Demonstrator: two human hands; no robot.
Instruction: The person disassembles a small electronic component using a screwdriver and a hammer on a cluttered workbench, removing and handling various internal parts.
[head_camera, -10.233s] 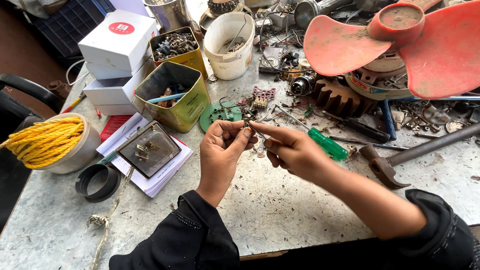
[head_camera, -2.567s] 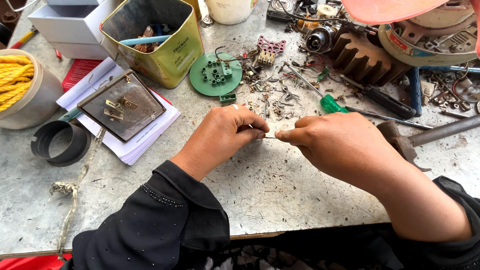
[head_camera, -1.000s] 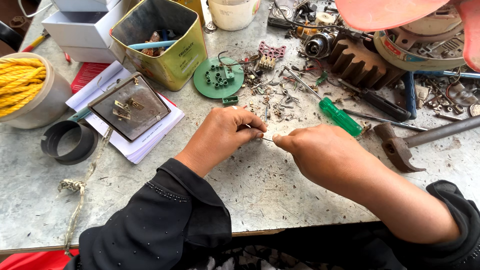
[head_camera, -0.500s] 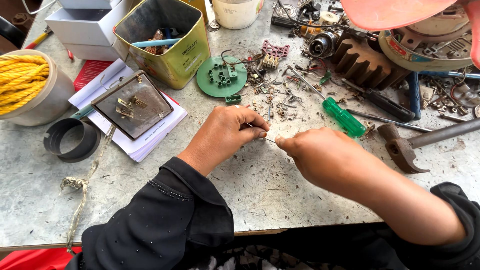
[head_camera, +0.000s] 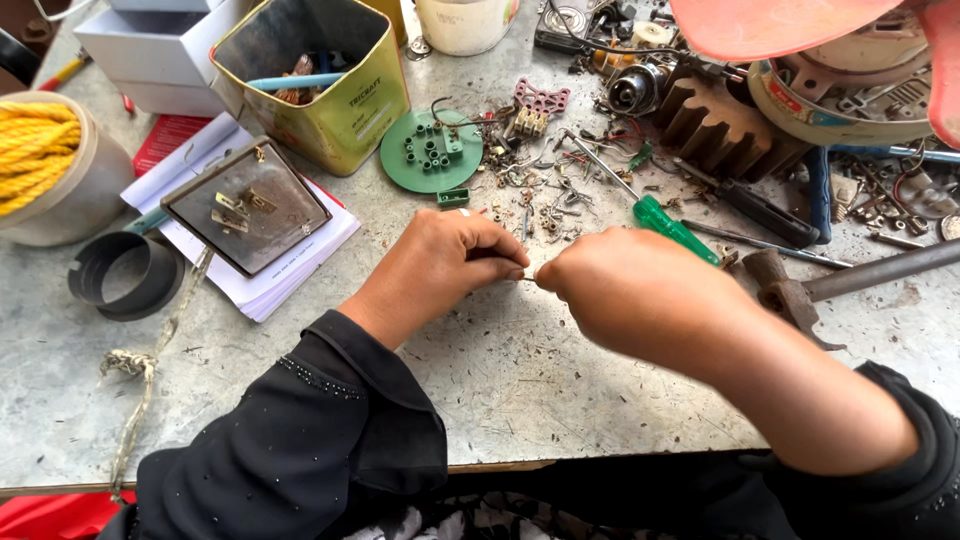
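Observation:
My left hand (head_camera: 445, 262) and my right hand (head_camera: 625, 290) meet fingertip to fingertip over the grey worktop (head_camera: 520, 380). Between them they pinch a small thin metal piece (head_camera: 530, 273), mostly hidden by the fingers. Both hands are closed around it, knuckles up. Just beyond the hands lies a scatter of small screws and metal bits (head_camera: 555, 195). A green-handled screwdriver (head_camera: 660, 218) lies close to my right hand's far side. Both arms wear black sleeves.
A green round plastic disc (head_camera: 432, 152) and an olive tin (head_camera: 320, 80) stand beyond my left hand. A square metal plate (head_camera: 245, 205) rests on papers at left, near a black ring (head_camera: 125, 275) and a tub of yellow cord (head_camera: 50, 165). A hammer (head_camera: 850, 280) and a red fan (head_camera: 800, 20) are at right.
The hands have stayed pressed together on the small piece, with my right hand shifting slightly closer to the left. The view has drifted a little.

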